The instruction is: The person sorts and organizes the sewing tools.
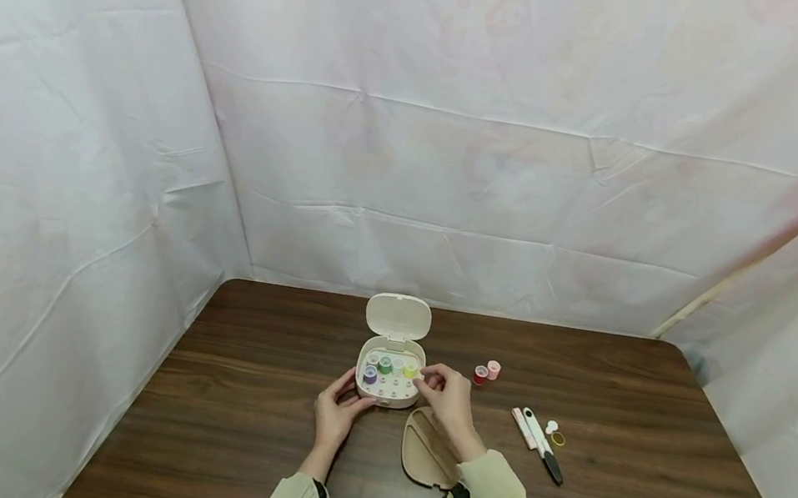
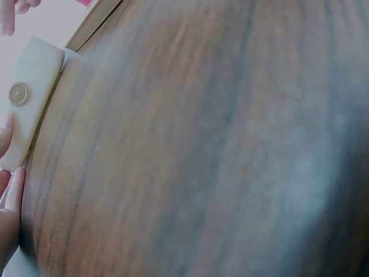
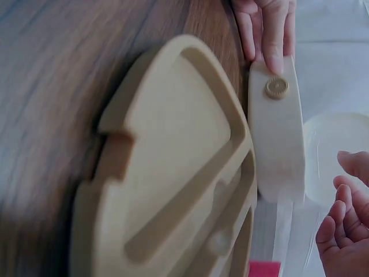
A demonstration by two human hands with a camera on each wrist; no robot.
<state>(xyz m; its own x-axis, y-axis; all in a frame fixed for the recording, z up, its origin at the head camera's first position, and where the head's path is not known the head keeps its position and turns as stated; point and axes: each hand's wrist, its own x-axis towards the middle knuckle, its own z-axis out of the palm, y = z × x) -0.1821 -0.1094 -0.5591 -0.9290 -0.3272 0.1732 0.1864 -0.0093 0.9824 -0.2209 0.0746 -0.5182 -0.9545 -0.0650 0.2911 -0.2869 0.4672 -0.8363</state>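
The left hand [image 1: 335, 416] reaches up from the near edge of the bench [image 1: 256, 415], its fingers along the left wall of the cream box [image 1: 390, 403] and its thumb laid on the front near the round button [image 3: 277, 88]; its grip holds the box by that corner. The right hand [image 1: 453, 399] leans in over the box's right side, wrist above the beige tray [image 1: 424, 447], fingers bent and thumb and forefinger set a narrow gap apart just beside the yellow spool [image 1: 410, 372]. Whether this grip touches or pinches that spool, I cannot tell.

The box stands open on the bench, lid [image 1: 398, 316] raised at the back, with the yellow, green [image 1: 385, 364], purple [image 1: 371, 374] and whitish spools inside. The red spool [image 1: 480, 375] and pink spool [image 1: 493, 370] are on the bench to the right.

The right forearm covers part of the tray. The left wrist view is mostly blurred bench, the left hand cut off at its edge; the right wrist view crops the right hand and hides the box's inside, and a red patch [image 3: 264, 269] at the bottom is hard to make out
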